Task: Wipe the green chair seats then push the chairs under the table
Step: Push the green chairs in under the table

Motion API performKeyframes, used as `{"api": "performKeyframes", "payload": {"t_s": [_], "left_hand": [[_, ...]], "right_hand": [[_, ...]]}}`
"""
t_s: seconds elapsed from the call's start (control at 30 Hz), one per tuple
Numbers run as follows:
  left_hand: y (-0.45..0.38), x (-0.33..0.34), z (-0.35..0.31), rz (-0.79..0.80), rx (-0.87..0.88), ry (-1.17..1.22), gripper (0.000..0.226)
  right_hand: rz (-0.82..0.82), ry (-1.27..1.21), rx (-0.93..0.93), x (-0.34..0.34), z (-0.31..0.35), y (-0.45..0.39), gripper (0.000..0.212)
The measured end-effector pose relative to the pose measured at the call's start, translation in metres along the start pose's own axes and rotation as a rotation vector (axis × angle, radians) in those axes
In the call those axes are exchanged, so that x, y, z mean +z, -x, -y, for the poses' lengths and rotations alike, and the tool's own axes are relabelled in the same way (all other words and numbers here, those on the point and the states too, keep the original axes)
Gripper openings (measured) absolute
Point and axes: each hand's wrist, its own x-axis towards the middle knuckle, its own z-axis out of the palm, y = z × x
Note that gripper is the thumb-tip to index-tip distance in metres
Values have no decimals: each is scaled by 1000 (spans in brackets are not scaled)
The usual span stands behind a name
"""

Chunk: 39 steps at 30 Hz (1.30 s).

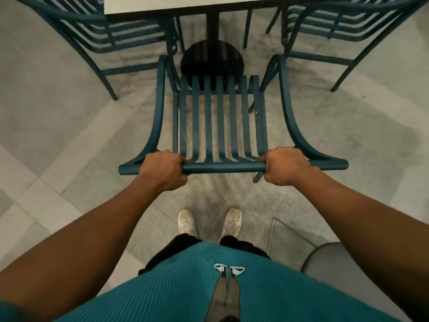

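Observation:
A dark green metal chair (220,117) with a slatted seat stands right in front of me, facing the white table (185,4) at the top. My left hand (163,169) grips the chair's top back rail on the left. My right hand (286,165) grips the same rail on the right. The seat's front edge is level with the table's black round base (212,59), and the chair stands short of the tabletop. No cloth is in view.
Two more green slatted chairs flank the table, one at the upper left (97,33) and one at the upper right (343,26). My feet (209,223) stand on grey floor tiles behind the chair. A grey round seat (329,259) sits at the lower right.

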Motion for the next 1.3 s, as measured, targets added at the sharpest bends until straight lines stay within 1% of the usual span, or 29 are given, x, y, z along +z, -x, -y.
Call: {"api": "performKeyframes", "payload": {"t_s": [0.23,0.43,0.63,1.03,1.17,1.3], "left_hand": [[-24,-13,-13,-15,6,13,35],[-56,-30,-10,-73,-4,14,36],[-89,-42,-7,-100,-15,25,36],[-143,-58,5,-142,-35,16,43],[-147,-59,5,-160,-27,19,45],[-143,-59,5,-149,-38,32,40]], "right_hand": [[-14,20,-5,-12,-28,-22,41],[-65,28,8,-27,-44,-54,30],[-85,58,3,-43,-61,-85,27],[-149,93,-29,-70,-85,-136,31],[-135,110,-22,-72,-88,-139,30],[-108,103,9,-76,-84,-136,29]]}}
